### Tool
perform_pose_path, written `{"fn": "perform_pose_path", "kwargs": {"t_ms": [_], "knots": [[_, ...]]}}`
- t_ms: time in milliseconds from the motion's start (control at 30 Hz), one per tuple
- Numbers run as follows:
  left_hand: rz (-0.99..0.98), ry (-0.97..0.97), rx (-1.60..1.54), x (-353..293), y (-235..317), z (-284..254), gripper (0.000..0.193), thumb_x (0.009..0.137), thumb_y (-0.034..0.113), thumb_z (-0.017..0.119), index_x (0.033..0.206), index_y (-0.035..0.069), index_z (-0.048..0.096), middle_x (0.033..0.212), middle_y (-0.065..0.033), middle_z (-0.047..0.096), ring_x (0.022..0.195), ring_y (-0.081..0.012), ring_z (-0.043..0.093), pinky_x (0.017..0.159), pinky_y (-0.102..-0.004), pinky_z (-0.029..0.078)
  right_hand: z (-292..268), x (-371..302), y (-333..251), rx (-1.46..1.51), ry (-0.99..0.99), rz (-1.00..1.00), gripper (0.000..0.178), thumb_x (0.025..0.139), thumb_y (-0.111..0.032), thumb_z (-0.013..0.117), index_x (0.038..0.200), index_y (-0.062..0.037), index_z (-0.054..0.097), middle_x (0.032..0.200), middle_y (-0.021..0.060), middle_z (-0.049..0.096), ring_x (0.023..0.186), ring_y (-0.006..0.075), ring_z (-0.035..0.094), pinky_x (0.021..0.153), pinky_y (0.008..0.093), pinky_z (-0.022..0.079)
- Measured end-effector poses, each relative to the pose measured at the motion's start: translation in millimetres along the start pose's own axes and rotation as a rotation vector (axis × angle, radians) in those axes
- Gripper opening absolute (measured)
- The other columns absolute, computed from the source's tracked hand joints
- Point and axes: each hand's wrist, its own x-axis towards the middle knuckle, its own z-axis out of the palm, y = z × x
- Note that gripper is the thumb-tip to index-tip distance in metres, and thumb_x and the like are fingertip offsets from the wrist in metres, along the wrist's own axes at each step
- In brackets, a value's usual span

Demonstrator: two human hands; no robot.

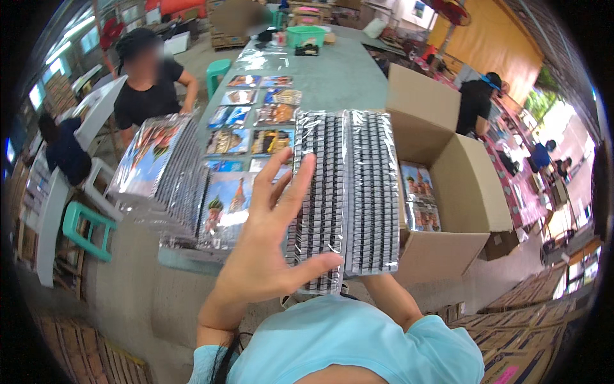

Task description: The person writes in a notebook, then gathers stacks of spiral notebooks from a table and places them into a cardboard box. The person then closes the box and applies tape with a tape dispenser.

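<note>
Two side-by-side stacks of plastic-wrapped spiral notebooks (374, 192) are held up in front of my body, their black coil bindings toward me. My left hand (272, 230) is open beside the left stack, fingers and thumb spread, overlapping its edge in view. Under the stacks runs my right forearm, and my right hand (377, 280) bears them from below; its fingers are hidden. To the left, more wrapped notebooks (150, 160) with a picture of colourful domes on the cover stand in a tall stack. Another such notebook (224, 208) lies near my left hand.
An open cardboard box (441, 253) at the right holds wrapped notebooks (419, 182). Small picture packs (227, 141) lie in rows on the green table (345, 70). A person in black (150, 83) is at the left, near a green stool (89, 230). A green basket (306, 36) stands far back.
</note>
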Motion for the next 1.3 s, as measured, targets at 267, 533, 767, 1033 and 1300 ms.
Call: {"fn": "perform_pose_path", "kwargs": {"t_ms": [267,533,767,1033,1300], "knots": [[-0.242,0.110,-0.709,28,-42,81,0.094,0.070,0.021,0.071,0.147,0.001,0.020,0.146,-0.0197,0.031,0.129,-0.0259,0.040,0.105,-0.0339,0.032,1,-53,-179,-0.427,0.078,-0.351,0.041,0.093,-0.028,0.047,0.121,0.0016,0.052,0.109,0.0166,0.064,0.090,0.0259,0.066,0.081,0.0402,0.055],[-0.611,0.470,-1.652,-51,-155,155,0.061,0.080,0.027,0.057,0.132,0.000,0.043,0.122,-0.0177,0.056,0.103,-0.0287,0.060,0.090,-0.0414,0.049,-68,-29,-356,-0.889,0.334,-0.414,0.043,0.083,-0.008,0.059,0.124,0.0029,0.048,0.100,0.0151,0.063,0.086,0.0222,0.065,0.077,0.0344,0.055],[-0.420,0.749,-1.578,-40,-107,186,0.061,0.085,0.038,0.052,0.132,0.000,0.044,0.124,-0.0186,0.056,0.107,-0.0330,0.058,0.094,-0.0450,0.046,-181,108,-342,-0.761,0.319,-0.086,0.026,0.084,-0.016,0.060,0.105,-0.0012,0.056,0.085,0.0067,0.061,0.074,0.0157,0.061,0.067,0.0305,0.054],[-0.256,0.664,-1.241,22,-57,211,0.079,0.071,0.026,0.063,0.138,-0.003,0.031,0.127,-0.0211,0.050,0.113,-0.0317,0.053,0.098,-0.0422,0.044,-251,158,-301,-2.226,0.176,-0.138,0.104,0.077,-0.071,0.054,0.148,-0.0080,0.014,0.146,0.0316,0.019,0.132,0.0458,0.029,0.106,0.0531,0.027],[-0.184,0.203,-0.480,116,-48,271,0.102,0.077,0.035,0.071,0.149,0.008,0.006,0.152,-0.0184,0.015,0.137,-0.0345,0.026,0.106,-0.0495,0.029,-19,53,-336,-1.704,-0.199,-0.695,0.083,0.078,-0.017,0.069,0.148,-0.0173,0.024,0.135,0.0122,0.047,0.116,0.0223,0.051,0.097,0.0340,0.041]]}}
